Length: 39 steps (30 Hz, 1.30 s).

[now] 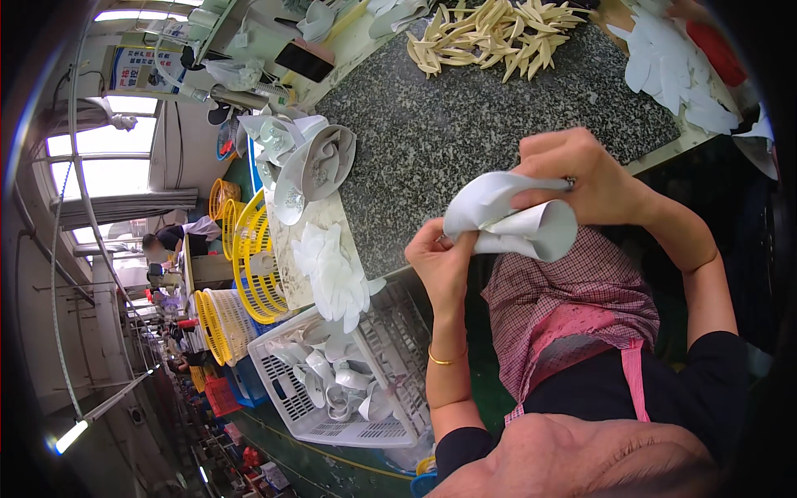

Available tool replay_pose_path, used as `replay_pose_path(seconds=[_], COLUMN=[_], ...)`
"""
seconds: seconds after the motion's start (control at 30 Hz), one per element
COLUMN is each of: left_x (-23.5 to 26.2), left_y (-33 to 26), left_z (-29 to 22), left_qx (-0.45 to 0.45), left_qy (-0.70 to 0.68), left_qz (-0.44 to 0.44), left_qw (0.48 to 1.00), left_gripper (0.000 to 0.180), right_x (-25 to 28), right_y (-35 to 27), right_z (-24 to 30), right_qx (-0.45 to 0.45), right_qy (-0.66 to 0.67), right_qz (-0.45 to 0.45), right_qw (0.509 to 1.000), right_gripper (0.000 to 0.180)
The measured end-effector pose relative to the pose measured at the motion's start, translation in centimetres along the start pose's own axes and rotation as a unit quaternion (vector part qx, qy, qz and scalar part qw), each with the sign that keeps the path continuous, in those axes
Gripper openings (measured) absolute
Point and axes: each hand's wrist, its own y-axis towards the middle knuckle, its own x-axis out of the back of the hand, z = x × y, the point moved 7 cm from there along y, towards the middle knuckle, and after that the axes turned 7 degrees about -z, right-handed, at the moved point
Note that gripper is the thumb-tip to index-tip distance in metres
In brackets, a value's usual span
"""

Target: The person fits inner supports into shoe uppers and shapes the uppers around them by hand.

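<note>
Both my hands hold a white shoe upper (510, 212), bent into a curl, above the near edge of the dark speckled stone slab (465, 124). My left hand (440, 257) pinches its lower left edge between thumb and fingers. Closed on the upper right edge is my right hand (573, 174), its thumb pressed on the inside of the fold. A small dark thing shows by the right fingers, too small to name. Left of the slab lies a stack of white uppers (320, 166), some with shiny clear decorations.
Beige crescent-shaped pieces (498, 37) lie heaped on the slab's far side. Flat white pieces sit at the far right (668, 70) and on the left table edge (332, 274). Below left stands a white crate (290, 415) of white uppers. Yellow baskets (249, 270) stand beyond.
</note>
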Motion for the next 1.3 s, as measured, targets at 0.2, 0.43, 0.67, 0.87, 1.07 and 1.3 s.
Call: replay_pose_path(seconds=[0.2,0.43,0.67,0.87,1.07,1.3], left_x=[0.1,1.0,-0.6,-2.1,-3.6,-5.1], left_y=[1.2,2.1,2.0,1.2,1.4,2.0], left_z=[-3.1,-4.4,-3.2,-4.2,-2.3,-2.7], left_qx=[-0.05,-0.261,-0.097,-0.249,0.019,-0.125], left_qy=[0.086,0.223,0.161,0.347,0.292,0.209], left_qz=[-0.154,-0.216,-0.192,-0.161,-0.018,-0.001], left_qw=[0.983,0.914,0.963,0.89,0.956,0.97], left_gripper=[0.005,0.006,0.027,0.029,0.059,0.044], right_x=[0.0,-1.9,-1.4,-0.6,-0.6,0.0], right_y=[0.4,0.6,1.4,2.9,4.9,6.7], right_z=[-1.4,-0.5,-0.1,-1.0,0.8,2.1], right_qx=[0.069,0.151,0.179,0.136,0.202,0.327], right_qy=[-0.196,-0.298,-0.329,-0.23,-0.383,-0.29], right_qz=[-0.102,-0.101,-0.079,-0.077,0.017,-0.029], right_qw=[0.973,0.937,0.924,0.961,0.901,0.899], right_gripper=[0.03,0.032,0.03,0.018,0.017,0.022])
